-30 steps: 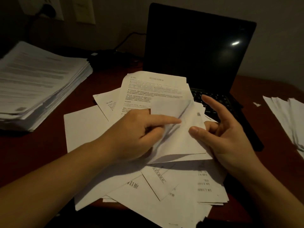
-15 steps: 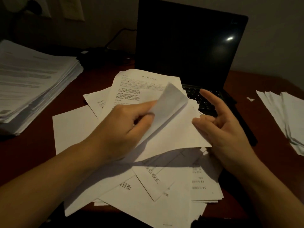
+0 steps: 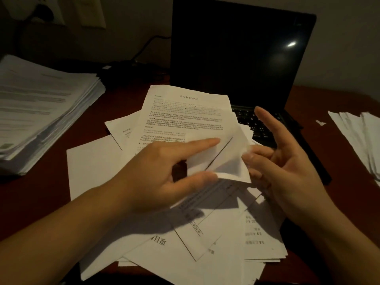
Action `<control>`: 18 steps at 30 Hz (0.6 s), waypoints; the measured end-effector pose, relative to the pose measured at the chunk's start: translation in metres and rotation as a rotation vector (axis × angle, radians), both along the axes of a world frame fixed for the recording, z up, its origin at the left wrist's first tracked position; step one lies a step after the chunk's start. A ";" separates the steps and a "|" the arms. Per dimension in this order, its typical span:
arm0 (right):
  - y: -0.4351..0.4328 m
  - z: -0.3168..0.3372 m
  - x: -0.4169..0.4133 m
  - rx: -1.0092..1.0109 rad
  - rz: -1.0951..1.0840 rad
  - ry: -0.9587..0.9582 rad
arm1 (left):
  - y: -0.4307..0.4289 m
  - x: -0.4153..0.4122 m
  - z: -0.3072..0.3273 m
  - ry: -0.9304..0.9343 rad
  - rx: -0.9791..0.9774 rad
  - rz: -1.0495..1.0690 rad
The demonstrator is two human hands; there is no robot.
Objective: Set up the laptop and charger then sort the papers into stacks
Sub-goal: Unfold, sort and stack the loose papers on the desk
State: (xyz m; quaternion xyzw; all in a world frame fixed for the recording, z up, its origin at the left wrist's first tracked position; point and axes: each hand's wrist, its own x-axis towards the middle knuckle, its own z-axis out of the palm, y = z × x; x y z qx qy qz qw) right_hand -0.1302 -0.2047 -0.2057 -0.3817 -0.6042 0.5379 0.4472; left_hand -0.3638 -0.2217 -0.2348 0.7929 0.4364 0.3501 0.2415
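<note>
Sitting in a dim room, a dark red-brown wooden desk (image 3: 339,101) holds an open black laptop (image 3: 236,58) at the back and a messy pile of white papers (image 3: 205,254) in the middle. Above it, the left hand (image 3: 156,175) and the right hand (image 3: 287,171) each pinch a small folded white sheet (image 3: 230,159); its crease slants from near-left to far-right.

I read the left hand (image 3: 164,173) pinching a folded sheet (image 3: 230,161) between straight forefinger and thumb; the right hand (image 3: 287,167) touches its right edge, forefinger raised, grip unclear.
</note>
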 end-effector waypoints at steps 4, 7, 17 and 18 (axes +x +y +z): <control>0.002 -0.005 0.002 0.035 0.043 0.015 | -0.001 0.002 0.002 -0.001 0.037 -0.079; 0.007 -0.011 0.009 0.130 -0.102 -0.135 | -0.003 0.003 0.002 -0.083 0.022 0.000; 0.022 0.005 0.019 0.123 -0.146 -1.032 | 0.000 0.006 -0.006 0.106 0.057 0.045; 0.023 0.008 0.017 0.094 -0.131 -1.076 | 0.000 0.005 -0.007 0.079 0.038 0.044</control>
